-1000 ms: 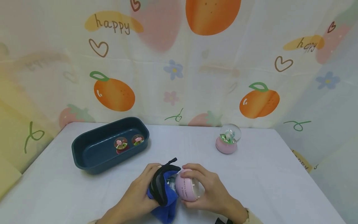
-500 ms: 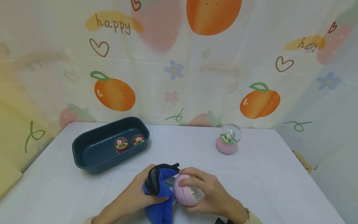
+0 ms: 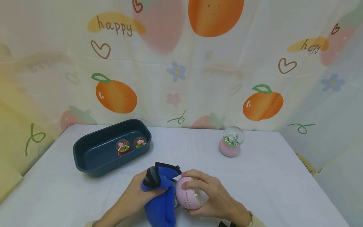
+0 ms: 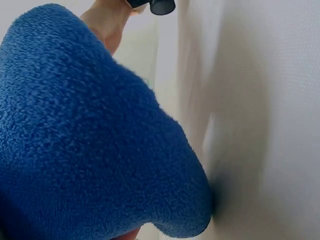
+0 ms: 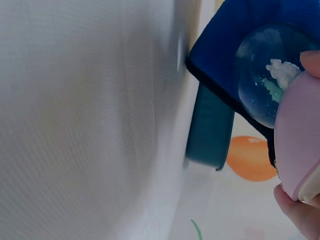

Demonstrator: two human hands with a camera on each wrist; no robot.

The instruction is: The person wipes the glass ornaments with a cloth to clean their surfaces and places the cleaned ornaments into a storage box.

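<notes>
My right hand (image 3: 213,197) grips the pink base of a snow globe (image 3: 186,193), which is tipped on its side with the base toward the right. In the right wrist view the clear dome of the snow globe (image 5: 257,75) shows a white figure and some green inside, against the blue cloth behind it. My left hand (image 3: 141,193) holds a blue cloth with black edging (image 3: 161,201) around the dome's side, and the cloth hides most of the dome in the head view. Blue pile of the cloth (image 4: 100,130) fills much of the left wrist view.
A dark teal tray (image 3: 93,157) stands at the back left, with two small globes (image 3: 123,146) with red bases in its right part. Another pink-based snow globe (image 3: 230,143) stands upright at the back right. A white cloth (image 3: 269,176) covers the table, with a printed curtain behind.
My left hand and the cloth have shifted a little left, and the cloth has turned so more blue shows. The pink base has moved slightly left and down in the right hand.
</notes>
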